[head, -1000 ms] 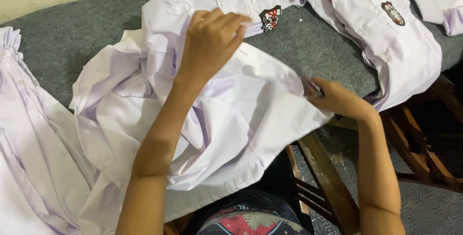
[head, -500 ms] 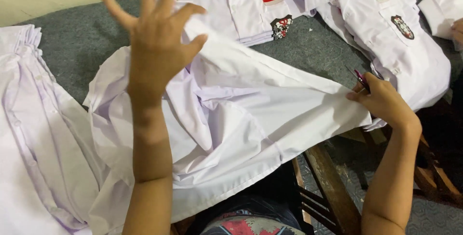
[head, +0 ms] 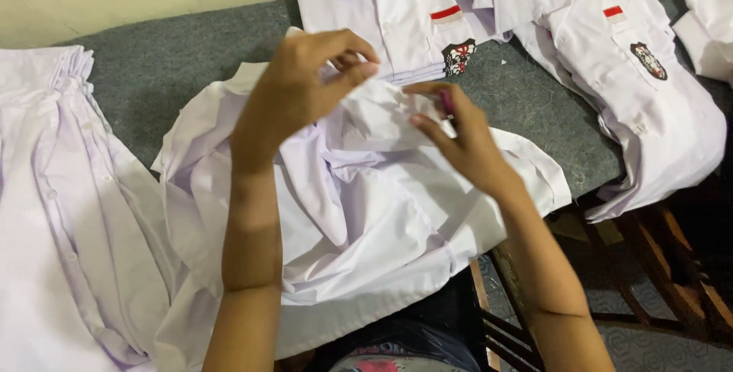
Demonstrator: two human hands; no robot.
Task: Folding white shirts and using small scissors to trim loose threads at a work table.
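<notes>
A crumpled white shirt point(head: 366, 227) lies on the grey padded table point(head: 160, 66) in front of me. My left hand point(head: 301, 85) pinches a fold of its fabric near the top, fingers closed on the cloth. My right hand point(head: 458, 131) holds the same bunched fabric from the right, and a small dark red object point(head: 445, 101) sits between its fingers. Both hands meet above the middle of the shirt.
A stack of white shirts point(head: 53, 211) lies at the left. Two white shirts with red-and-white flags and dark badges lie at the back point(head: 397, 13) and at the right point(head: 634, 89). A wooden frame point(head: 657, 265) stands beside the table at the lower right.
My left hand came down from its raised, spread position and closed on the fabric. My right hand moved left from the shirt's far edge to meet it, bunching the cloth.
</notes>
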